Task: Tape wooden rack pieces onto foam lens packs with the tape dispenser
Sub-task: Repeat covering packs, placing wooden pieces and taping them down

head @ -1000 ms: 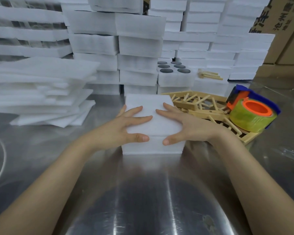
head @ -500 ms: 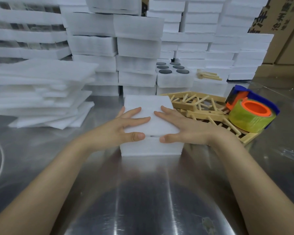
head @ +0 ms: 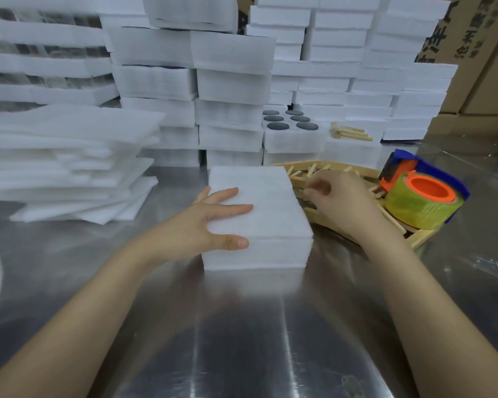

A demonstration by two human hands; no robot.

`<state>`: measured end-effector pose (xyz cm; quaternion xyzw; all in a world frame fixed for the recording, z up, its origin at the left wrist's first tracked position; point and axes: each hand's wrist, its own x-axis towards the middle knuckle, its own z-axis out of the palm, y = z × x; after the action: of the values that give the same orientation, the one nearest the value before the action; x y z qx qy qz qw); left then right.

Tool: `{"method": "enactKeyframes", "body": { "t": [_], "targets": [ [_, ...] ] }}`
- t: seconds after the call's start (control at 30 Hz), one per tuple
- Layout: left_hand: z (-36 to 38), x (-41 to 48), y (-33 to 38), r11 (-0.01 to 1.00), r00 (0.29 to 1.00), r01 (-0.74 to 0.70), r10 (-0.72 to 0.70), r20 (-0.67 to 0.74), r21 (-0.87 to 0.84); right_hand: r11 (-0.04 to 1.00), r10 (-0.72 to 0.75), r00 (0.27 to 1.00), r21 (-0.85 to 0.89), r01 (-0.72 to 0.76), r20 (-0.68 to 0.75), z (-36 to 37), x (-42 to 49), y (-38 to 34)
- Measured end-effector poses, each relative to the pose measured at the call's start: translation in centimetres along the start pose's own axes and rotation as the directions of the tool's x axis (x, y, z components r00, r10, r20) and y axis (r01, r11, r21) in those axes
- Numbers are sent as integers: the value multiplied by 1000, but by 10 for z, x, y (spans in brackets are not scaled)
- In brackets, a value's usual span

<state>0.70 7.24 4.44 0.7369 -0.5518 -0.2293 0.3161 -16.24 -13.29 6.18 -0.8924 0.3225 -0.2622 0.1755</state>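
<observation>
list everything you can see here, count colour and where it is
foam lens pack: one, white, closed, table centre
wooden rack pieces: a pile, pale wood, right of that pack
tape dispenser: one, blue and orange with a yellowish roll, lying on the pile
open foam pack: one, white with six dark discs, behind the centre pack
wooden sticks: a few, pale, on foam at the back
stacked foam packs: many, white, along the back
foam sheets: a pile, white, left
cardboard boxes: several, brown, back right
table: one, bare steel
left hand: fingers flat on the centre pack
right hand: fingers curled over the wooden pile, blurred
</observation>
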Motion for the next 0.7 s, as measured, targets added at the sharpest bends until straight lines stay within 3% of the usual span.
{"method": "enactKeyframes", "body": {
  "t": [0.07,0.13,0.23,0.37,0.5,0.63,0.7],
  "targets": [
    [0,0,0,1000,1000,4,-4,9,-2,951,120,993,-286,-119,-14,5,3,9],
    [0,0,0,1000,1000,5,-5,12,-3,933,229,971,-299,-200,63,11,5,15],
    [-1,1,-1,1000,1000,1,-1,8,9,955,261,963,-161,-248,64,13,8,16],
    [0,1,-1,999,1000,-6,6,-15,34,965,255,964,89,-248,-76,2,6,15],
    [2,3,0,999,1000,-5,6,-25,49,847,342,918,488,-210,-199,-31,3,10],
    [2,3,0,998,999,-3,5,-33,61,673,307,925,738,-43,-226,-52,-4,-3],
    [2,3,0,998,999,-8,10,-36,66,689,170,950,721,76,-263,-49,-8,-14]
  ]
}}
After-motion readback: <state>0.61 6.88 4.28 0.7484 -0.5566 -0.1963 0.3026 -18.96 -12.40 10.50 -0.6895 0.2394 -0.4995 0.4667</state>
